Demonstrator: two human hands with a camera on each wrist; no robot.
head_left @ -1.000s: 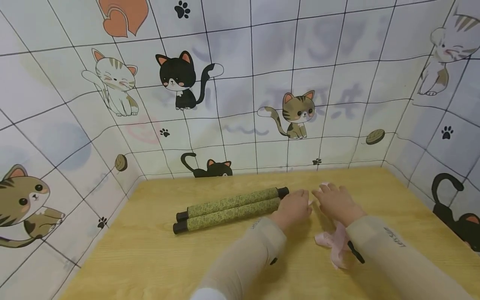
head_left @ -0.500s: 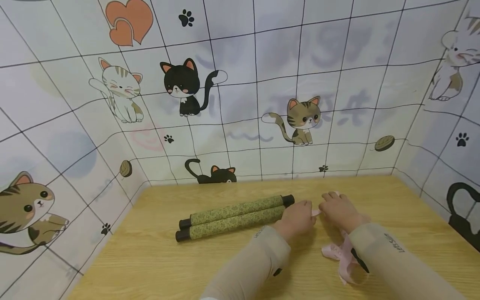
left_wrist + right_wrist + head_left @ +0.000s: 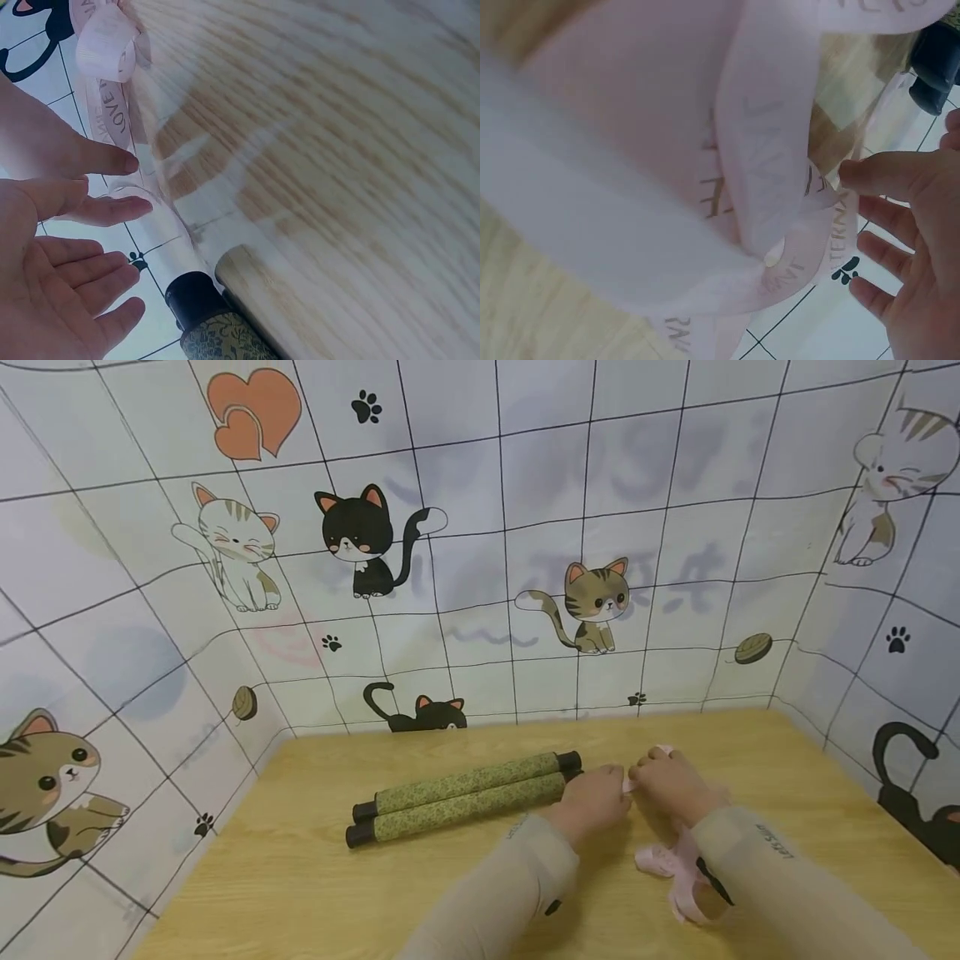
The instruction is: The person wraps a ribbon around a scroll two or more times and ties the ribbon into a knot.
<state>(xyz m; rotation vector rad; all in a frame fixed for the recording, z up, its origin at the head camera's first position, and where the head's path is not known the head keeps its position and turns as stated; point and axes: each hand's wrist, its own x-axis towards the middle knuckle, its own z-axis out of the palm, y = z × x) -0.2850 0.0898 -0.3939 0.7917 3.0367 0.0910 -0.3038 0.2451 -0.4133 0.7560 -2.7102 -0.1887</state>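
Note:
A pink ribbon point(image 3: 655, 861) printed with letters lies in loose loops under my right forearm. My left hand point(image 3: 596, 802) pinches a part of it just past the right end of a rolled scroll point(image 3: 465, 797). Close beside it, my right hand point(image 3: 671, 785) holds the same ribbon, and a short bit shows between the two hands. In the right wrist view, large loops of ribbon point(image 3: 769, 150) fill the foreground, and the thumb point(image 3: 885, 174) meets the strip. The scroll's two olive patterned rolls lie side by side, with black ends point(image 3: 193, 296).
The wooden table point(image 3: 315, 893) carries everything. Behind it and at both sides stand walls covered in white grid cloth point(image 3: 465, 552) with cartoon cats. Pale sleeves cover both forearms.
My right hand has drawn slightly closer to the left, and its fingers look more bent. The scroll stays in place; the head view shifted a little.

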